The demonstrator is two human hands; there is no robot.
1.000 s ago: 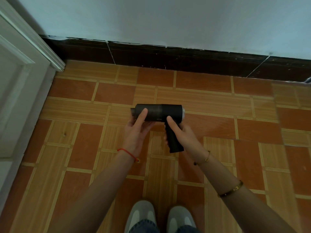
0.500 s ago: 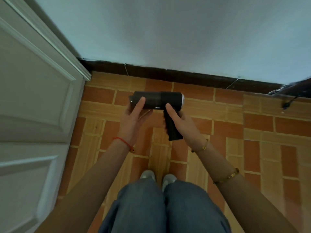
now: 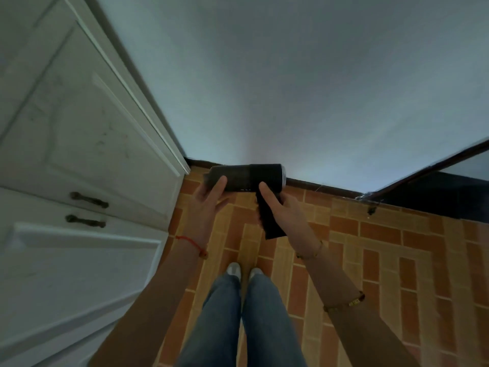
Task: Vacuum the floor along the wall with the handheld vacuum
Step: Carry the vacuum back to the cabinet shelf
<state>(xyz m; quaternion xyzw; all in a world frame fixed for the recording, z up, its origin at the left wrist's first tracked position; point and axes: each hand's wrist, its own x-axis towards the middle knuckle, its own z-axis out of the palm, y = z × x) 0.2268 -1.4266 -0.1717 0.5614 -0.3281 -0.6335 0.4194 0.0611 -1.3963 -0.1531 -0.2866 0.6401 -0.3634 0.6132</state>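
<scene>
— Where's the handheld vacuum [image 3: 246, 178]?

— Held up in the air in front of the person, its black barrel lying level, seen against the dark baseboard [image 3: 320, 187] where the white wall [image 3: 291, 88] meets the floor [image 3: 383, 250].

— And the hands?

— The right hand [image 3: 281, 207] is wrapped round the grip below the barrel, index finger lying straight. The left hand [image 3: 210, 198] cups the barrel's nozzle end, fingers curled under it.

— Around them?

— A white panelled door [image 3: 79, 154] on the left; jeans [image 3: 238, 321] and pale shoes [image 3: 234, 270] below.
</scene>
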